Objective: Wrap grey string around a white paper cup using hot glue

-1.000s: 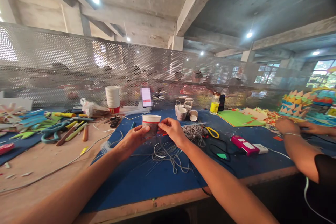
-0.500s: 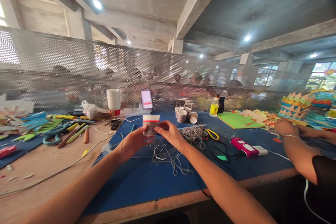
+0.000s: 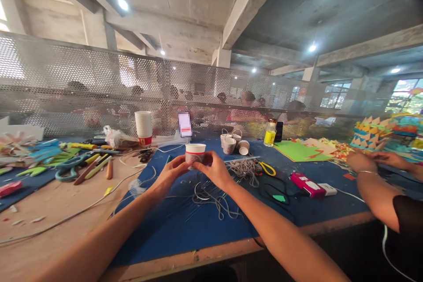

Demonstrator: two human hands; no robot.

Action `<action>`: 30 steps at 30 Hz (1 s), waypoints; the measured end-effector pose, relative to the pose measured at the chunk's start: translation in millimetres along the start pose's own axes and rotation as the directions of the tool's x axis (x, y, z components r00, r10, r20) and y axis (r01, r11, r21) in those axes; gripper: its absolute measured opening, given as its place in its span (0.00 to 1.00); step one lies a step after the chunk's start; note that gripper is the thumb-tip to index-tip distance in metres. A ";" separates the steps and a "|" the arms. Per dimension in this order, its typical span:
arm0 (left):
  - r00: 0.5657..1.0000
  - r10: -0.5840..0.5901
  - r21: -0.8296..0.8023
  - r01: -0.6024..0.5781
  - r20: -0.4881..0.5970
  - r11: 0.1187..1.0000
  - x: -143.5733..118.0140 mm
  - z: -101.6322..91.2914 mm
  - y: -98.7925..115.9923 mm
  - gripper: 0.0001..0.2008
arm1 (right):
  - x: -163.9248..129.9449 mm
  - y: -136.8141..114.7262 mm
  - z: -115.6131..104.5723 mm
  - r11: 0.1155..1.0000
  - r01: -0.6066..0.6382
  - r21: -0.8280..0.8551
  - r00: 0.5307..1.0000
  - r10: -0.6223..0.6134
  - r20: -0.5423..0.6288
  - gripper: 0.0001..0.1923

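Observation:
A paper cup (image 3: 195, 150) stands upright between my two hands, above the blue mat (image 3: 158, 238). Its rim is white with a red band, and its lower part looks covered in grey cord. My left hand (image 3: 172, 172) is closed around its left side, while my right hand (image 3: 213, 169) grips the right side with the thumb across the front. Below and to the right lies a tangle of grey cord (image 3: 244, 168), with loose strands trailing over the mat. Behind it sit several small cord-covered cups (image 3: 228, 144), one tipped over.
Scissors (image 3: 68, 168) and craft tools lie left, near a stack of paper cups (image 3: 143, 128). A phone (image 3: 184, 124) leans against the mesh partition (image 3: 205, 88). Yellow-handled scissors (image 3: 267, 168), a pink device (image 3: 307, 185) and a bottle (image 3: 270, 133) are right, beside another person's hands (image 3: 363, 163).
The cup has shifted slightly right and up, and my left hand has moved with it. My right fingers now wrap further around it. The other person's far hand has moved too.

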State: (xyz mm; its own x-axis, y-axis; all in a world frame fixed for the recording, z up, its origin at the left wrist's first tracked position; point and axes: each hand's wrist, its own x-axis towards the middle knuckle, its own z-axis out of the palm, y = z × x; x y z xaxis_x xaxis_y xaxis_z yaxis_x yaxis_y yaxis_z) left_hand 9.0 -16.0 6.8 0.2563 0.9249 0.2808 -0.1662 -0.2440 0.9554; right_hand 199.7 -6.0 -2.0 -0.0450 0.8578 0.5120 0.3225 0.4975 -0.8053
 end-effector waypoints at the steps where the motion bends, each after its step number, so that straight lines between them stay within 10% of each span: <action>1: 1.000 0.001 0.001 -0.001 0.012 1.000 0.1 0.7 -0.6 0.26 | -0.6 0.7 0.6 0.999 0.016 -0.027 1.000 -0.016 -0.007 0.27; 25: 0.999 0.040 0.010 -0.040 -0.021 0.999 -1.3 1.7 5.8 0.31 | -8.1 -5.6 -2.0 0.994 0.107 0.005 0.988 -0.107 0.114 0.21; 30: 0.997 0.035 0.051 -0.032 -0.072 0.998 0.0 0.0 5.6 0.31 | 2.8 -2.1 -18.3 0.984 0.074 -0.160 0.997 -0.077 -0.013 0.12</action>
State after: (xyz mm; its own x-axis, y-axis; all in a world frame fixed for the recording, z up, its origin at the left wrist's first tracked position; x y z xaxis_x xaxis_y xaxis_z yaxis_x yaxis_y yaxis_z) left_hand 8.0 -17.3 12.2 0.1814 0.9342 0.3070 -0.1254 -0.2877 0.9495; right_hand 216.2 -7.0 6.7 -0.0571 0.8150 0.5766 0.4651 0.5328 -0.7070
